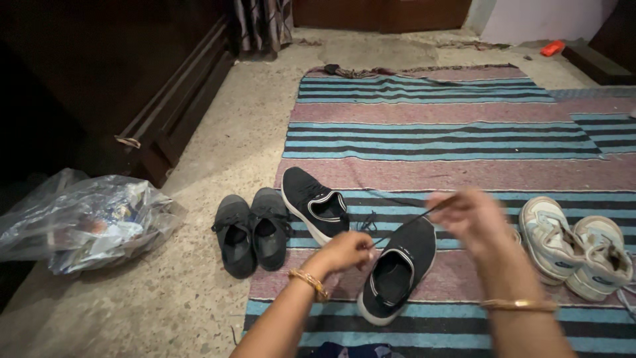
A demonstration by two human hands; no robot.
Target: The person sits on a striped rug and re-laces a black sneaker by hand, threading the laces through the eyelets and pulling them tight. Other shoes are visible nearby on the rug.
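2 hands share 1 shoelace (pixel 404 224): your left hand (pixel 346 251) pinches its lower end by the black shoe (pixel 397 266), your blurred right hand (pixel 469 215) grips the upper end. The lace runs taut, slanting up-right, over the striped mat (pixel 437 136).

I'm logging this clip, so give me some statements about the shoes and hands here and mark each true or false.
1. Both hands hold one black lace: true; the left hand and right hand stretch the shoelace above the black sneaker.
2. The white sneakers lie on bare floor: false, they rest on the striped rug.
3. A grey pair sits left of the rug: true.
4. The plastic bag is on the right: false, it is far left.
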